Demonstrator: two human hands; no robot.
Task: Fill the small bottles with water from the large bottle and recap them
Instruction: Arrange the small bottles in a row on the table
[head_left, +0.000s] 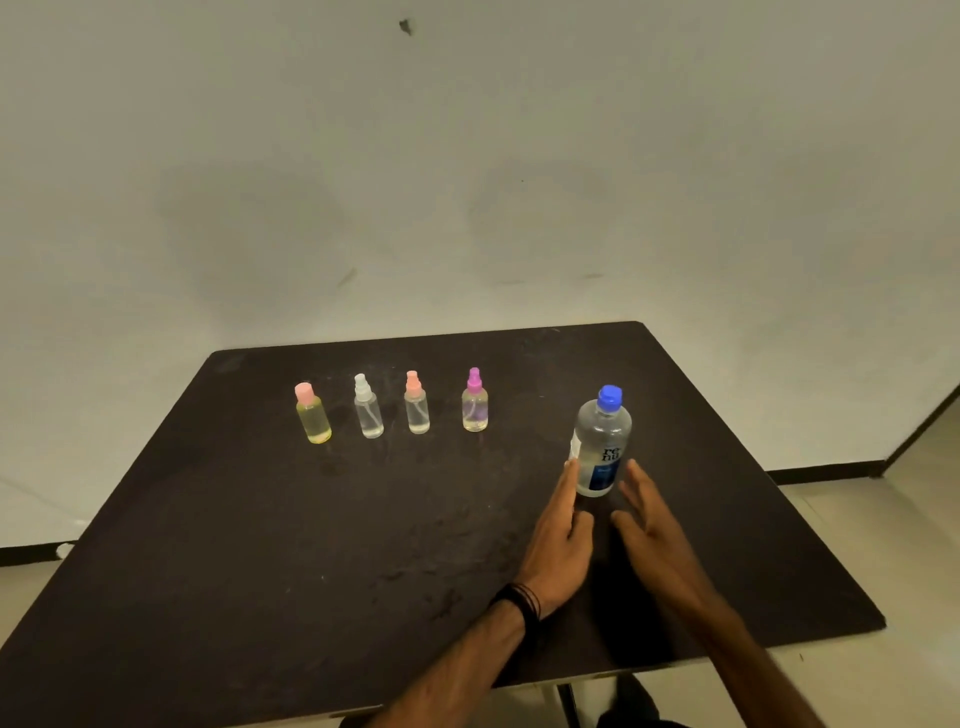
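Observation:
The large clear bottle (601, 447) with a blue cap and blue label stands upright on the right part of the black table (260, 545). My left hand (563, 530) lies open just left of its base, fingertips touching or nearly touching it. My right hand (649, 519) is open just right of the base, a little apart. Several small capped bottles stand in a row further back: a yellowish one with a pink cap (312, 414), a clear one with a white sprayer (368, 407), one with an orange-pink sprayer (416, 402), one with a purple sprayer (475, 401).
A pale wall rises behind the table. The table's right edge and near edge drop off to a light floor (883, 519). A dark band (524, 605) circles my left wrist.

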